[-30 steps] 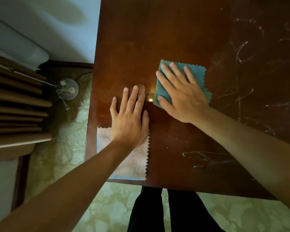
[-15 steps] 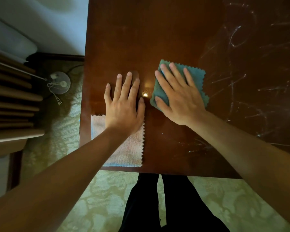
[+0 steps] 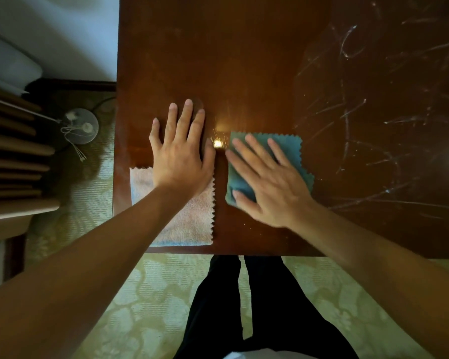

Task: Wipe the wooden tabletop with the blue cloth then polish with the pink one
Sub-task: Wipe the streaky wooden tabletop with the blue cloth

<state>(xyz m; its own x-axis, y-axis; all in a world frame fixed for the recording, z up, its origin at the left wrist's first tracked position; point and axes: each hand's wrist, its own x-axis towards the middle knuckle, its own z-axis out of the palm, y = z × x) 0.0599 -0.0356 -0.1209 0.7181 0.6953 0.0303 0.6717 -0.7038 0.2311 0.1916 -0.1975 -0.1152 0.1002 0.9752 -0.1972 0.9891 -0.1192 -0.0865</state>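
Head view, taken from nearest to farthest: dark trousers (image 3: 257, 307) are seen below the near edge of the worktop (image 3: 218, 47), over a pale patterned floor covering (image 3: 145, 294). Just inside that edge the pink cloth (image 3: 189, 224) is laid flat by the near left corner, its zigzag right border running straight away from the viewer, so its long axis is judged to lie near to far. It is judged to be parked there within easy reach for the polishing step, which is not yet begun. The left hand (image 3: 180, 161) is spread flat, heel on the far part of the pink cloth and fingers on bare wood; nothing is gripped, and the hand appears to be used as a brace. Just beside it, across a narrow strip of wood, the blue cloth (image 3: 285, 154) is pressed down under the flat right hand (image 3: 270, 187), fingers straight and slightly blurred, so no closed grip is formed and the cloth is driven by palm pressure. The blue cloth is close to square, turned slightly clockwise, its corners a little off the worktop edges. Farther right, pale streaks (image 3: 360, 112) are left on the wood, so wiping is judged unfinished
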